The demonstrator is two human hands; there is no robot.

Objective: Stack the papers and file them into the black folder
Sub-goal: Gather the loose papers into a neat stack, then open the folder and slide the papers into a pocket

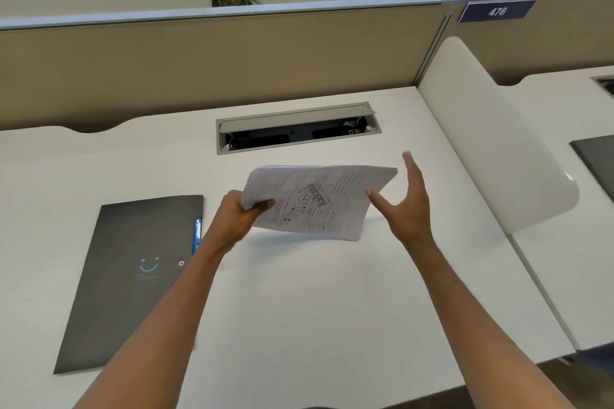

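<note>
A stack of printed white papers (315, 201) hangs above the white desk (315, 302), tilted, its sheets roughly aligned. My left hand (237, 214) pinches the stack's left edge, thumb on top. My right hand (407, 206) is spread open just beyond the stack's right edge, thumb tip near the paper, holding nothing. The black folder (133, 279) lies shut and flat on the desk to the left, with a blue smiley logo, a snap button and a blue tab along its right edge.
An open grey cable tray (295, 128) is sunk into the desk behind the papers. A white curved divider (491, 149) bounds the right side, with a dark pad (598, 163) on the neighbouring desk. A beige partition runs along the back.
</note>
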